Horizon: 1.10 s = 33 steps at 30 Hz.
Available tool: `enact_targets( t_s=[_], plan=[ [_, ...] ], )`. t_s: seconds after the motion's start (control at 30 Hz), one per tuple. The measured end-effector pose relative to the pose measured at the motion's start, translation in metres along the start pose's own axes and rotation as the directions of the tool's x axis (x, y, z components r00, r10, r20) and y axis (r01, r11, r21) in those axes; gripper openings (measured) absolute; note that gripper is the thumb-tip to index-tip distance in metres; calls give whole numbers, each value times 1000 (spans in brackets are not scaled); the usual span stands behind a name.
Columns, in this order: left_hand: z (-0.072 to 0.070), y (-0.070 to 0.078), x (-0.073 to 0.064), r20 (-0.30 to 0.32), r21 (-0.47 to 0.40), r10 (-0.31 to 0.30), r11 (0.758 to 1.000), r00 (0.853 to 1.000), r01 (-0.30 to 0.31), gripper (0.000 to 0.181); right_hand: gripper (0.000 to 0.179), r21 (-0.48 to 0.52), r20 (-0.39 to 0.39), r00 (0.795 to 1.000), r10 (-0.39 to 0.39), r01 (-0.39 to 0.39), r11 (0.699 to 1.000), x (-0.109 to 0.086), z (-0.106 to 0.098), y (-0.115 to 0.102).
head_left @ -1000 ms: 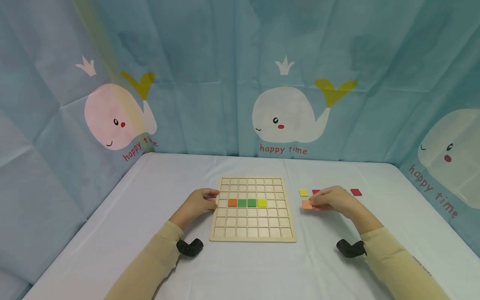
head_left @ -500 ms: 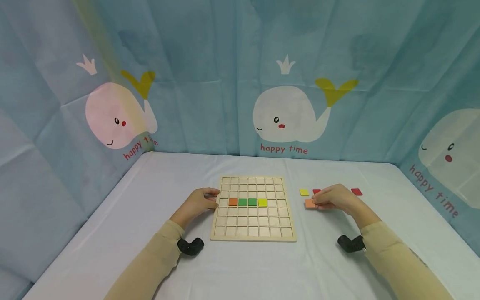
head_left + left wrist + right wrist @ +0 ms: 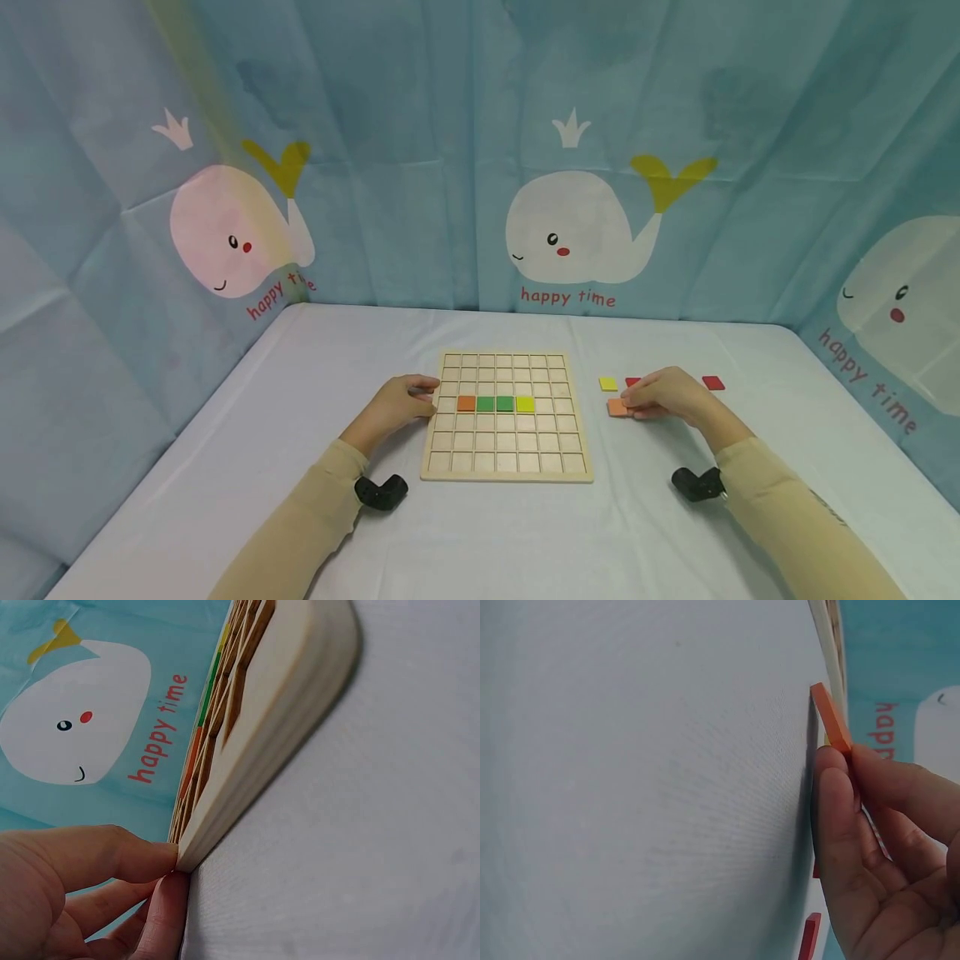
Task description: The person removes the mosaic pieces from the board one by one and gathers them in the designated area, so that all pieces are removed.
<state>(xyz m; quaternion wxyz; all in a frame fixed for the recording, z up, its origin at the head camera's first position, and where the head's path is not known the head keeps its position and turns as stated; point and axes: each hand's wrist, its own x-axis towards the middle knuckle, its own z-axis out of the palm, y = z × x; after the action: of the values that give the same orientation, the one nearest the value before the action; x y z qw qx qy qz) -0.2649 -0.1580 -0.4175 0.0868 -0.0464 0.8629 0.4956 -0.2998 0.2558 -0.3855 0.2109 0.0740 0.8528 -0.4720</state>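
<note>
My left hand (image 3: pixel 394 406) rests at the left edge of a wooden grid board (image 3: pixel 495 467). In the left wrist view its fingertips (image 3: pixel 166 857) touch the board's side wall. Along one row of the board lie an orange tile (image 3: pixel 467 403), two green tiles (image 3: pixel 495 404) and a yellow tile (image 3: pixel 525 404). To the right of the board, my right hand (image 3: pixel 667 394) pinches a light orange square tile (image 3: pixel 831 718) between thumb and fingers. That tile is tilted, close above the cloth. Behind this hand sits a row of tiles, partly hidden by it.
A loose yellow tile (image 3: pixel 607 384) and red tiles, one of them a red tile (image 3: pixel 713 383) at the far right, lie on the white cloth (image 3: pixel 510 542). A blue curtain (image 3: pixel 420 225) with whale prints hangs around the table. Black wrist devices (image 3: pixel 381 493) sit on both sleeves.
The light orange tile has shifted slightly right with my right hand and now shows a tilt. A red tile glimpsed behind that hand is now covered. My left hand stays in place.
</note>
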Motion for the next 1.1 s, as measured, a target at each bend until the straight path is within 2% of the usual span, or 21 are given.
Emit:
enact_targets(
  t_s=[0.13,0.7,0.87,1.1],
  plan=[
    [0,-1,-1,4,8,8,1000,1000,-8,50,30,-11,9,1000,-7,8,1000,1,0,0],
    [-1,-1,0,4,8,12,1000,1000,-12,51,24,-111,-47,999,-12,7,994,0,3,-3],
    [-1,0,-1,8,16,10,1000,1000,-10,51,27,-105,-46,999,-21,16,994,-1,3,-3],
    [-1,0,-1,8,14,7,1000,1000,-7,51,31,-103,-99,993,-58,47,993,-2,-2,-9]
  ],
)
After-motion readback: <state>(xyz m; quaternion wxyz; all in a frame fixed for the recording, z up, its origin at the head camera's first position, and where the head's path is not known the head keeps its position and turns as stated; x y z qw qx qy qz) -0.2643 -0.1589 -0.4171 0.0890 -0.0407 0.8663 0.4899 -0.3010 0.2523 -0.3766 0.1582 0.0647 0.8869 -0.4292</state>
